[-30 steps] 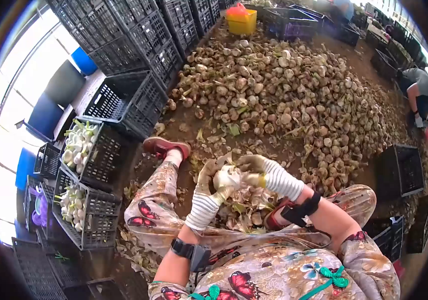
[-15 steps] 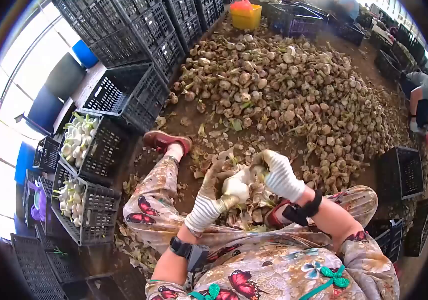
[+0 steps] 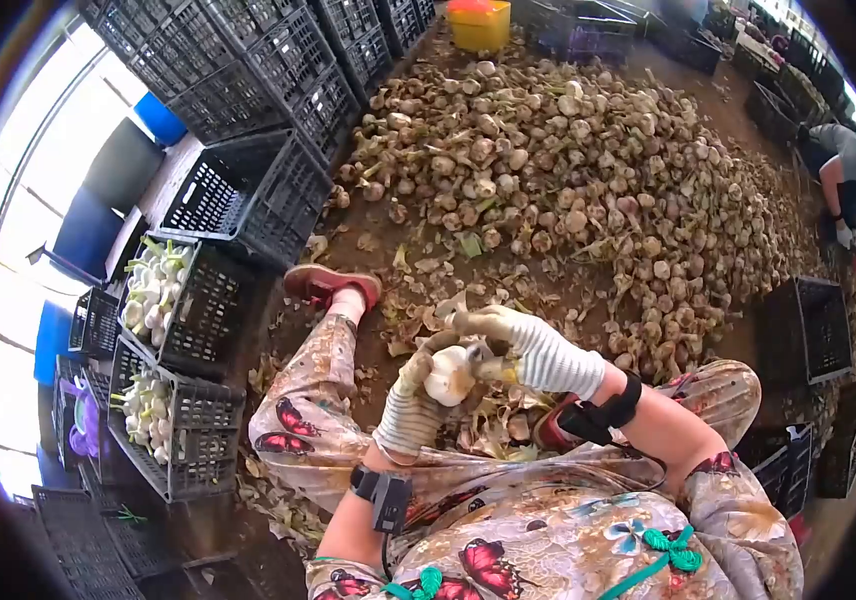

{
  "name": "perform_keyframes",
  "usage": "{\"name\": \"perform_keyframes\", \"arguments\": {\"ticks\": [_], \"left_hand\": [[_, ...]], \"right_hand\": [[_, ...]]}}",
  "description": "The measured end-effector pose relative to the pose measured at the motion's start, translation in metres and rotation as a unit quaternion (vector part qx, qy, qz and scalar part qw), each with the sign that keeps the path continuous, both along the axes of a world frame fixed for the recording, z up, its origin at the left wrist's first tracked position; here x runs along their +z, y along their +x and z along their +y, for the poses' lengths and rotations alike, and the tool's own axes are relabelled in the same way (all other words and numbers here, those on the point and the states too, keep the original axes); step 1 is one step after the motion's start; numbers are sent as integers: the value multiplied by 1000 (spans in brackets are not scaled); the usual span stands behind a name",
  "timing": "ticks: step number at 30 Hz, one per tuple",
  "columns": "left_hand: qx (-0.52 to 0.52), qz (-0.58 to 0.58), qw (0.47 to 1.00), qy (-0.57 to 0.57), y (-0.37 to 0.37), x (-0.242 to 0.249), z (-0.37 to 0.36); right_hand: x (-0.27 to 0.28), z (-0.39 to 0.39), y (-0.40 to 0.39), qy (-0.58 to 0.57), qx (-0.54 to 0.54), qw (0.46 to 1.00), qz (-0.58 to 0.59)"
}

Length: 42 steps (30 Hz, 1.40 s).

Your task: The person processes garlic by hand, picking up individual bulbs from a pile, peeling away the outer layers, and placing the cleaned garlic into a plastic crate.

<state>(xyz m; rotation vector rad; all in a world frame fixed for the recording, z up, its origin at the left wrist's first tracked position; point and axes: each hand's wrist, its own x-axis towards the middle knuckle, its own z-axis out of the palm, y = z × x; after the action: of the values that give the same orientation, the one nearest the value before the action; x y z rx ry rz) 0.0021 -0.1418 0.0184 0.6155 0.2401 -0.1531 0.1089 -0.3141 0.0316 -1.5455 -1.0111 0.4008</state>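
Note:
My left hand (image 3: pixel 414 405), in a striped, soiled work glove, is closed around a white garlic bulb (image 3: pixel 448 378) held above my lap. My right hand (image 3: pixel 538 350), gloved the same way, has its fingers curled together against the bulb's right side. Something small and greyish shows between its fingertips and the bulb; what it is I cannot make out. Below both hands lie loose papery garlic skins (image 3: pixel 488 425) on the ground between my legs. A large heap of unpeeled, brownish garlic bulbs (image 3: pixel 588 190) spreads out in front of me.
At left, two black crates (image 3: pixel 210 310) (image 3: pixel 203 430) hold cleaned white garlic with stems. An upright black crate (image 3: pixel 283 200) stands behind them, near tall crate stacks (image 3: pixel 238 70). A yellow bucket (image 3: pixel 481 28) is at the back. Another person (image 3: pixel 841 180) bends down at far right, beyond black crates (image 3: pixel 823 330).
My right hand has moved left and down, up against the bulb. The bulb has shifted slightly left and turned in my left hand, whose fingers have curled in around it.

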Motion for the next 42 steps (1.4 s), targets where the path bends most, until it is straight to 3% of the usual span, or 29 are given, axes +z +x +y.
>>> {"name": "perform_keyframes", "arguments": {"ticks": [2, 5, 9, 12, 15, 18, 19, 20, 22, 23, 24, 25, 28, 30, 34, 36, 37, 40, 41, 42], "left_hand": [[-11, 21, 1000, -14, 2, -7, 2], [0, 69, 997, -33, 3, -9, 4], [-21, 9, 1000, 0, -5, -7, -1], [8, 22, 992, 123, -6, -3, -4], [75, 80, 994, 18, 1, -26, 4], [114, 115, 987, -20, 5, -32, 6], [116, 107, 987, -43, 6, -32, 7], [118, 98, 986, -67, 7, -33, 9], [138, 115, 976, -123, 11, -42, 15], [144, 121, 971, -145, 11, -40, 18], [151, 128, 966, -167, 10, -38, 21], [117, 85, 978, -149, 8, -25, 19], [156, 105, 969, -161, 6, -29, 21], [207, 167, 946, -185, 6, -27, 22], [232, 220, 937, -139, -6, -61, 40], [277, 149, 921, -229, -4, -27, 85], [330, 47, 924, -185, 1, 8, 110], [96, -192, 938, -273, -6, 49, 246], [213, -211, 954, -26, 7, 38, 263], [321, -149, 907, 228, 20, 25, 280]], "right_hand": [[6, 2, 3, -32, 14, 997, -67], [-7, 7, -2, -30, -11, 999, 1], [-9, 10, -6, -53, -43, 997, 35], [-10, 10, -7, -84, -34, 995, 50], [9, 9, -25, -154, 20, 982, 108], [7, 4, -42, -76, 195, 962, 173], [24, 0, -38, -105, 192, 965, 142], [44, -3, -32, -164, 142, 950, 225], [20, -13, -14, -81, 37, 935, 344], [1, -15, 2, -180, 1, 974, 140], [-18, -18, 14, -268, -35, 960, -72], [-28, -23, 15, -303, -73, 935, -172], [-48, -26, 7, -239, -90, 957, -139], [-28, -19, 1, -310, -51, 946, -78], [-59, -22, 7, -375, -13, 926, -45], [-69, -26, 9, -365, -3, 930, -33], [-71, -26, 12, -356, 2, 934, -13], [-80, -28, 9, -351, 14, 936, 11], [-82, -27, 8, -355, 8, 935, -15], [-84, -25, 8, -357, 1, 933, -41]]}}
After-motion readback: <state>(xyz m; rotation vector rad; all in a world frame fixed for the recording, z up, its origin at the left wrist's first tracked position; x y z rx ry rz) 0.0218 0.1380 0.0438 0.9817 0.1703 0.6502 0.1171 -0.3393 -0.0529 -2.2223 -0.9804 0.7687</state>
